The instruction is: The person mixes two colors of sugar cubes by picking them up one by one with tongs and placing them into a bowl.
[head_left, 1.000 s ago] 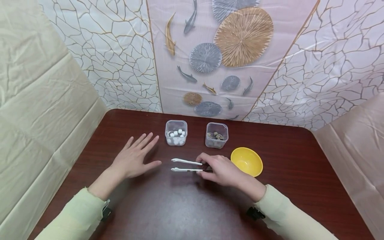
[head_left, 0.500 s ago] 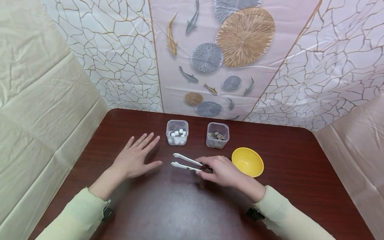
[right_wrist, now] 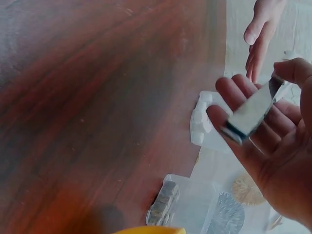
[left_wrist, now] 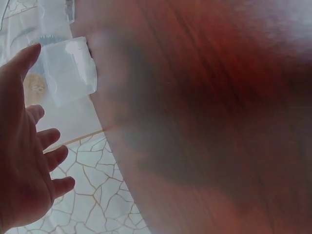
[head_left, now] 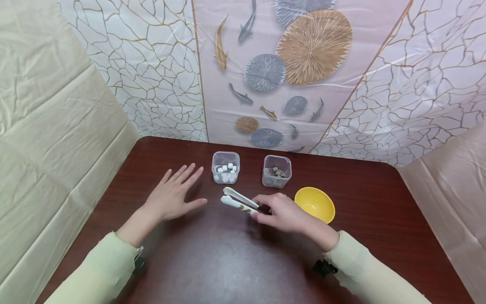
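Note:
My right hand (head_left: 280,211) grips white tongs (head_left: 239,200) with dark handles between thumb and fingers. In the head view their two arms point left, a little apart, with the tips just in front of a clear box (head_left: 225,180) of small white cubes (head_left: 225,168). Fingers spread, my left hand (head_left: 175,195) lies left of that box and holds nothing. To the box's right stands a second clear box (head_left: 276,182) with brown cubes (head_left: 278,172). A yellow bowl (head_left: 315,204) sits beyond the right wrist. The right wrist view shows the tongs' end (right_wrist: 251,114) along the fingers.
Both boxes and the bowl stand on a dark red-brown table (head_left: 228,261). Behind its back edge hangs a patterned cloth (head_left: 159,71) with fish and round leaf shapes. Beige cloth (head_left: 57,139) closes off the left side, and more hangs at the right.
The tongs have swung so their tips moved away from me, closer to the box of white cubes, and the arms have come nearer together. The left hand stays almost in place.

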The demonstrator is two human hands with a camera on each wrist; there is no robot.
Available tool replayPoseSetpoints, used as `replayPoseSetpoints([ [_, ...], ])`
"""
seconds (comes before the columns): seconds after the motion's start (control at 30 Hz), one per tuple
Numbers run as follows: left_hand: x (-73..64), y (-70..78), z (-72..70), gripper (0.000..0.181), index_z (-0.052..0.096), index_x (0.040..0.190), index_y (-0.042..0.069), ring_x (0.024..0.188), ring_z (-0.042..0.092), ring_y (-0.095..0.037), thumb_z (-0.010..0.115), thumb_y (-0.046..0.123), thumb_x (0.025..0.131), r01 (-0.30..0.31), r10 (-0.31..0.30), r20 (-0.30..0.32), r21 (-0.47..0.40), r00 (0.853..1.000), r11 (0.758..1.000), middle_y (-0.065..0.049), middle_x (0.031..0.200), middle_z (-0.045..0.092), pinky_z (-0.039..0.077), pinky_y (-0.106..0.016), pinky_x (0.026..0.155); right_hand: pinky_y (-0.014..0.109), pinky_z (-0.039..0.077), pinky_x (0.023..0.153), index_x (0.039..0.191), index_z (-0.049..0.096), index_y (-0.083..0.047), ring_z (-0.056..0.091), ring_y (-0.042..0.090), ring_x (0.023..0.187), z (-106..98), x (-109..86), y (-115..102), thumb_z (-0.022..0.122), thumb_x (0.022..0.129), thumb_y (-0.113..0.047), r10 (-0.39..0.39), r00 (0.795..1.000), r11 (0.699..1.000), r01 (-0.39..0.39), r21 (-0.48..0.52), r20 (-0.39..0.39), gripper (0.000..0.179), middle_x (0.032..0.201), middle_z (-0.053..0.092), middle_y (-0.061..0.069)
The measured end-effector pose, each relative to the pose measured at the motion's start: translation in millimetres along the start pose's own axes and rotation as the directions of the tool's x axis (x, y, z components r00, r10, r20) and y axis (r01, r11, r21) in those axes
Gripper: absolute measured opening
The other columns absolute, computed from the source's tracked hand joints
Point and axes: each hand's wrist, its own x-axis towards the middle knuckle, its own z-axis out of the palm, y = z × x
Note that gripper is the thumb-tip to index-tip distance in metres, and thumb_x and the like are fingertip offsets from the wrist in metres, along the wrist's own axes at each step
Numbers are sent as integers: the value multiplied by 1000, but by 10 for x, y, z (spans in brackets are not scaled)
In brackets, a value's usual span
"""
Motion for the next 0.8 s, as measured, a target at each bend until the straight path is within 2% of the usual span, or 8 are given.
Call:
replayPoseSetpoints([
  [0.07, 65, -13, -4, 96, 28, 171, 18, 160, 28, -38, 61, 70, 97, 1, -1, 4, -30, 1000, 1000, -14, 175, 29, 19, -66, 129, 23, 51, 62, 110, 73, -13, 63, 8, 74, -44, 22, 17, 73, 100, -23, 22, 999, 996, -26, 87, 36, 14, 84, 70, -12],
  [0.13, 138, -33, 0, 98, 26, 171, 17, 160, 30, -37, 62, 70, 97, 3, -2, 5, -72, 1000, 997, -15, 175, 29, 21, -65, 129, 24, 54, 60, 110, 72, -11, 70, 13, 74, -101, 44, 35, 72, 101, -20, 52, 995, 977, -69, 201, 88, 13, 87, 75, -7],
  [0.2, 215, -51, 0, 100, 25, 171, 14, 159, 31, -37, 65, 68, 96, 3, -2, 7, -134, 1000, 991, -15, 175, 29, 23, -64, 129, 27, 58, 59, 111, 72, -8, 75, 23, 77, -169, 65, 44, 72, 102, -18, 81, 987, 945, -121, 305, 141, 13, 90, 78, 1],
  [0.3, 320, -76, 4, 104, 22, 171, 11, 159, 31, -37, 70, 64, 95, 17, -14, 13, -260, 1000, 966, -15, 175, 28, 27, -62, 128, 36, 64, 61, 112, 70, -1, 79, 34, 80, -279, 94, 60, 69, 103, -14, 102, 974, 889, -180, 420, 203, 16, 95, 79, 12],
  [0.43, 444, -111, 13, 110, 19, 172, 12, 161, 28, -35, 77, 59, 92, 53, -46, 27, -407, 999, 912, -15, 176, 26, 30, -58, 128, 47, 67, 68, 117, 68, 4, 79, 34, 84, -432, 138, 84, 64, 104, -12, 107, 961, 856, -220, 467, 256, 20, 102, 79, 19],
  [0.57, 577, -138, 46, 110, 21, 171, 10, 159, 31, -36, 84, 49, 90, 45, -49, 5, -500, 999, 865, -15, 175, 28, 30, -56, 128, 51, 66, 72, 117, 68, 2, 79, 33, 86, -571, 181, 117, 63, 105, -12, 119, 949, 852, -250, 461, 293, 20, 106, 78, 22],
  [0.7, 697, -161, 98, 110, 25, 170, 8, 156, 38, -38, 91, 35, 87, 24, -44, -18, -596, 999, 802, -17, 172, 33, 33, -55, 127, 44, 66, 69, 115, 70, -1, 79, 35, 87, -676, 208, 127, 64, 105, -14, 127, 940, 859, -264, 438, 318, 18, 107, 77, 23],
  [0.8, 776, -175, 140, 111, 25, 170, 8, 155, 39, -39, 93, 27, 84, 24, -40, -10, -663, 999, 748, -19, 172, 34, 33, -54, 127, 37, 65, 67, 115, 72, -3, 79, 36, 88, -731, 225, 124, 65, 105, -15, 132, 932, 866, -274, 419, 338, 16, 107, 77, 21],
])
